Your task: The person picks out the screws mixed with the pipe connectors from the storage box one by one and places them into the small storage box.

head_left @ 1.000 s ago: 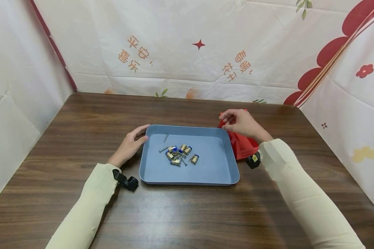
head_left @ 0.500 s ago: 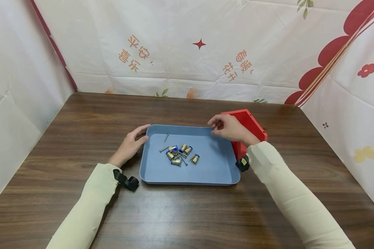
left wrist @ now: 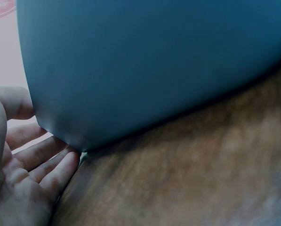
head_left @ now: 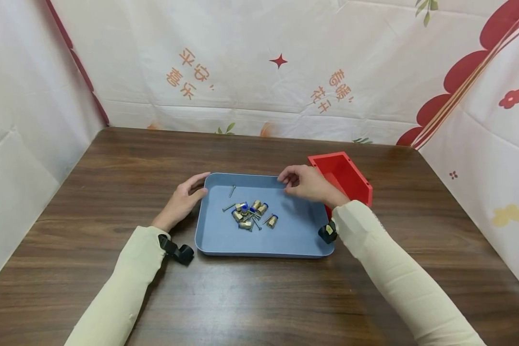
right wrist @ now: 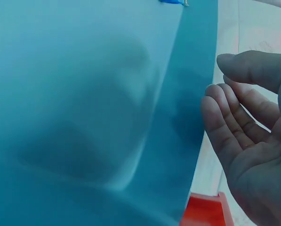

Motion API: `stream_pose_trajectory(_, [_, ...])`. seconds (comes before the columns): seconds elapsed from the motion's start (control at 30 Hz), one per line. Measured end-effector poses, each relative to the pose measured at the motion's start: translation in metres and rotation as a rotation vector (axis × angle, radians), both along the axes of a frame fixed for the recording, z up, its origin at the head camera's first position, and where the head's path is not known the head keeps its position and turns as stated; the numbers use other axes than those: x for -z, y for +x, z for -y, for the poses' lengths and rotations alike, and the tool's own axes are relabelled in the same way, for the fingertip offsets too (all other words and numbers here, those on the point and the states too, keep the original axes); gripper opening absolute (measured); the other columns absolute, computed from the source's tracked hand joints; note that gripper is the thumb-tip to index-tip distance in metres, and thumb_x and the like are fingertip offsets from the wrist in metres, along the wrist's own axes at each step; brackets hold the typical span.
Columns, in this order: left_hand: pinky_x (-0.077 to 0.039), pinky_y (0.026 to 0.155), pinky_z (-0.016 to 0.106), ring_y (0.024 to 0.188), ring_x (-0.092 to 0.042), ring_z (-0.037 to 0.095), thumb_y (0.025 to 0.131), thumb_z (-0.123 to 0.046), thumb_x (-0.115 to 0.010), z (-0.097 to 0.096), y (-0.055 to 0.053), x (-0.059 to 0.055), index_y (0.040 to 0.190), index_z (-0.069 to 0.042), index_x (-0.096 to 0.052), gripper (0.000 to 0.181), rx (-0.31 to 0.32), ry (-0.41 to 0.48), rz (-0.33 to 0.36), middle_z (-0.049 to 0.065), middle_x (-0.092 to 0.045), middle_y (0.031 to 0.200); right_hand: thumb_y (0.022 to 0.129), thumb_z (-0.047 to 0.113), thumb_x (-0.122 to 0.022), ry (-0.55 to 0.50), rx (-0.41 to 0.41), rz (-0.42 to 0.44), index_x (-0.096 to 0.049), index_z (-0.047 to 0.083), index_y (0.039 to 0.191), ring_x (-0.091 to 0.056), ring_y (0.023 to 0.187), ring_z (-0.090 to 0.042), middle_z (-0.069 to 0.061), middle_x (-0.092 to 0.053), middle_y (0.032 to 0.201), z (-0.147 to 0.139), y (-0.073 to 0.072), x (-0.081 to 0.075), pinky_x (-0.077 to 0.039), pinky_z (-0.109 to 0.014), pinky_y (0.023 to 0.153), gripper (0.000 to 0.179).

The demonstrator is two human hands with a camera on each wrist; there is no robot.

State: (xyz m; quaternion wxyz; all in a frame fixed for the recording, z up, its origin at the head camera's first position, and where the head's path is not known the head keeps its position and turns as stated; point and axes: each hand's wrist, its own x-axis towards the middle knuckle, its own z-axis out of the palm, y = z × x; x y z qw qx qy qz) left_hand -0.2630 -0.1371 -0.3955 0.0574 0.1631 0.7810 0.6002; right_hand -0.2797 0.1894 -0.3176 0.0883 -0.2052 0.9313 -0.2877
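Observation:
A blue-grey tray (head_left: 300, 235) lies on the table, with several brass push-in fittings (head_left: 245, 224) with blue collars and several screws (head_left: 232, 191) in it. My left hand (head_left: 179, 202) rests against the tray's far left corner, thumb at the rim. In the left wrist view its fingers (left wrist: 39, 153) lie fairly straight against the outside of the wall. Above the tray's back right part is my right hand (head_left: 311, 185), fingers loosely bent. The right wrist view shows a gap between thumb and fingers (right wrist: 215, 115), with nothing held there.
A red bin (head_left: 350, 175) stands beyond the tray's right end, partly hidden by my right hand and wrist. Brown wooden table (head_left: 251, 302) surrounds the tray. A white patterned cloth (head_left: 251, 62) hangs along the back and sides.
My right hand has moved left from over the red bin to above the tray. The red bin has shifted and tipped to another orientation, its cavity now showing. The left hand stays in place.

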Motion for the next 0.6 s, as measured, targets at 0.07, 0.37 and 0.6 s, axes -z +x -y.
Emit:
stream_pose_trajectory(0.07, [-0.034, 0.107, 0.051, 0.132, -0.041, 0.037, 0.1, -0.01, -0.045, 0.0, 0.0, 0.0, 0.145, -0.003, -0.036, 0.047, 0.002, 0.001, -0.004, 0.023, -0.042, 0.144, 0.081, 0.003, -0.072, -0.002, -0.007, 0.001, -0.065, -0.001, 0.11, -0.057, 0.084, -0.021, -0.017, -0.064, 0.101, 0.003, 0.001, 0.002, -0.052, -0.031, 0.081, 0.031])
stream_pose_trajectory(0.37, [-0.034, 0.107, 0.051, 0.132, -0.041, 0.037, 0.1, -0.009, -0.045, -0.001, -0.001, 0.0, 0.146, -0.002, -0.035, 0.047, 0.004, -0.007, -0.012, 0.024, -0.042, 0.144, 0.076, 0.007, -0.077, -0.004, -0.042, 0.027, -0.066, 0.003, 0.108, -0.058, 0.081, -0.019, -0.01, -0.065, 0.098, 0.01, 0.003, 0.016, -0.055, -0.03, 0.08, 0.034])
stream_pose_trajectory(0.6, [-0.033, 0.109, 0.052, 0.133, -0.04, 0.037, 0.1, -0.009, -0.045, 0.0, 0.001, 0.0, 0.146, -0.003, -0.035, 0.047, 0.007, -0.002, -0.01, 0.024, -0.041, 0.144, 0.076, 0.007, -0.077, 0.002, -0.054, 0.079, -0.066, 0.005, 0.105, -0.057, 0.081, -0.018, -0.008, -0.064, 0.095, 0.015, 0.006, 0.024, -0.054, -0.028, 0.079, 0.032])
